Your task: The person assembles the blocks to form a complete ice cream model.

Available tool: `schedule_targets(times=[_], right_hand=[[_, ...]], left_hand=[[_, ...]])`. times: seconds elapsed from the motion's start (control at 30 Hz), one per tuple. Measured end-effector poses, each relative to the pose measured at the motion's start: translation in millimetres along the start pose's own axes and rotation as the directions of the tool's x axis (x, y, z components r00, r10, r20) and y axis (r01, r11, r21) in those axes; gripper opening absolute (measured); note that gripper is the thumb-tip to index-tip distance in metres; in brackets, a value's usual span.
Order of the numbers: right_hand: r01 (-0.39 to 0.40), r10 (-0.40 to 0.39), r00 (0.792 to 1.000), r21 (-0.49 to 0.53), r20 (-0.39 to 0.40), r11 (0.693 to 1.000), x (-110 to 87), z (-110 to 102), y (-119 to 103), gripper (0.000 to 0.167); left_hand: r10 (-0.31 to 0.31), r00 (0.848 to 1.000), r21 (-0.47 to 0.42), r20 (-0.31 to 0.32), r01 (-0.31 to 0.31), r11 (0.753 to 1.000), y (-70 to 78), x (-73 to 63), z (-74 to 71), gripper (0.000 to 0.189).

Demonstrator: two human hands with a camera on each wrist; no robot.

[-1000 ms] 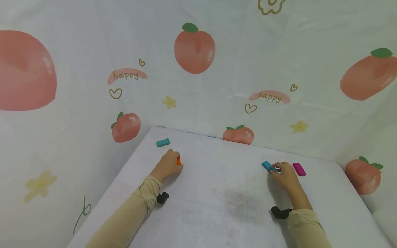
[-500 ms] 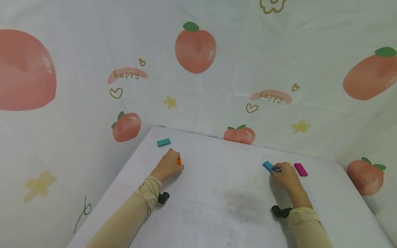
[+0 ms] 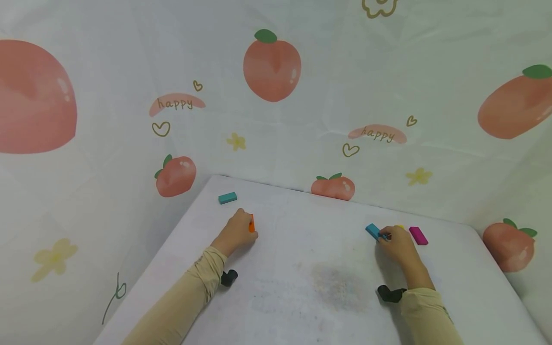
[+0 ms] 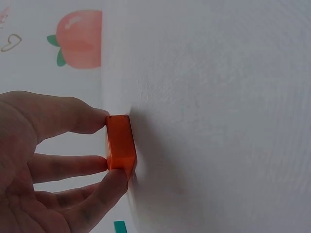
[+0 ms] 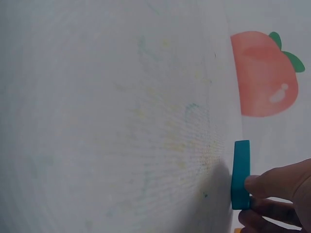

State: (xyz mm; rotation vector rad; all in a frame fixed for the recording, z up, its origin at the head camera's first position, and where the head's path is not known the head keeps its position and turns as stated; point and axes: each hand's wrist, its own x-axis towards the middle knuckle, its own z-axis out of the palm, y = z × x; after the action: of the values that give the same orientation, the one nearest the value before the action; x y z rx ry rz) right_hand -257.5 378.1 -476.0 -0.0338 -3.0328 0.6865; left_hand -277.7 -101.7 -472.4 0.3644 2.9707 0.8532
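Observation:
My left hand (image 3: 236,234) pinches an orange rectangular block (image 4: 121,143) at the left of the table. In the left wrist view the thumb is at one end of it and fingertips are at the other. The block stands on or just over the tabletop; I cannot tell which. At the right, my right hand (image 3: 398,244) holds the near end of a blue rectangular block (image 3: 373,231) between thumb and fingers. In the right wrist view this block (image 5: 241,172) looks teal, with the thumb on its side. Part of it is hidden behind the fingers.
On the white table (image 3: 302,230), a teal block (image 3: 227,198) lies beyond the left hand. A magenta block (image 3: 418,235) lies right of the right hand. A yellow piece (image 3: 401,226) shows partly behind that hand. Peach-printed cloth (image 3: 276,134) rises behind the table.
My left hand has shifted slightly right and toward me with the orange block. The right hand and blue block have barely moved. A bit of yellow now shows behind the right hand.

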Motion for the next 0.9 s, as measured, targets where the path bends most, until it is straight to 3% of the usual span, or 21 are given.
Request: schedule_targets(times=[0.53, 0.9], right_hand=[[-0.045, 0.044, 0.998, 0.016, 0.045, 0.999, 1.9, 4, -12, 0.030], [-0.043, 0.040, 0.997, 0.043, 0.061, 0.998, 2.8, 14, -26, 0.028]], left_hand=[[0.093, 0.995, -0.008, 0.025, -0.092, 0.996, 19.7, -13.9, 9.3, 0.025], [0.120, 0.988, -0.012, 0.092, -0.120, 0.993, 37.5, -24.3, 17.5, 0.022]])
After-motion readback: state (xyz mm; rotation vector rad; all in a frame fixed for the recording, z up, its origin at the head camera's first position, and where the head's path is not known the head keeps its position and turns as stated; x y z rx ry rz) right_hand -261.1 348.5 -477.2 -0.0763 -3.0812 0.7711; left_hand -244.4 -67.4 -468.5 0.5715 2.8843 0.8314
